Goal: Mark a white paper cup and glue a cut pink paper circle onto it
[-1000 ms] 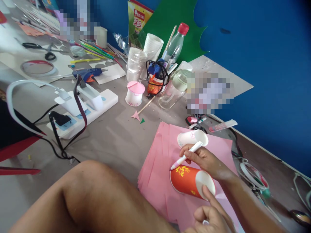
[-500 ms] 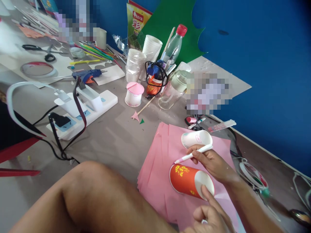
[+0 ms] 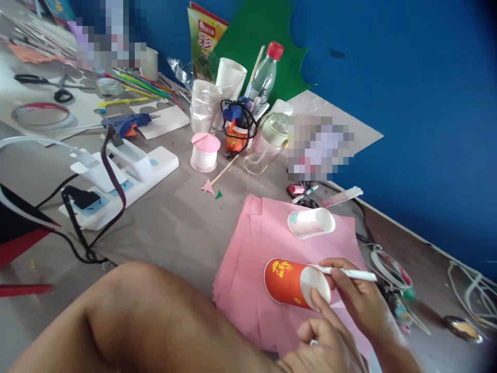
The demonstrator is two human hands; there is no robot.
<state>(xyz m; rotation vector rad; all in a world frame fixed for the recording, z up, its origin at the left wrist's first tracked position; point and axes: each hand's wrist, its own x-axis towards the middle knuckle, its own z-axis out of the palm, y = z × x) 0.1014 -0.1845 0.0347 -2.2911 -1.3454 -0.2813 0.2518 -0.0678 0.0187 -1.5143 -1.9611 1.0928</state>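
Observation:
An orange-red paper cup [image 3: 285, 282] with yellow lettering lies on its side on a stack of pink paper [image 3: 243, 311], its white mouth facing right. My left hand [image 3: 322, 336] reaches in from below, index finger pressed at the cup's mouth and the other fingers curled; a small whitish bit shows among them. Between the fingers of my right hand [image 3: 355, 295] is a white marker [image 3: 355, 273], its tip end beside the cup's rim. Behind, a white paper cup [image 3: 310, 223] with pink and teal drawing also lies on the pink sheets.
A power strip [image 3: 155, 168] with cables and a glue gun [image 3: 126, 124] are at left. Farther back stand a pink-topped cup [image 3: 205, 153], stacked cups [image 3: 205, 106], a glass jar [image 3: 267, 142] and a bottle [image 3: 266, 75]. Tape [image 3: 392, 267] lies right. My bent leg [image 3: 143, 311] fills the lower left.
My right hand has drawn the marker from the orange-red cup's base end rightward to its mouth, and the marker points differently. My left finger stays at the cup. The view has shifted slightly.

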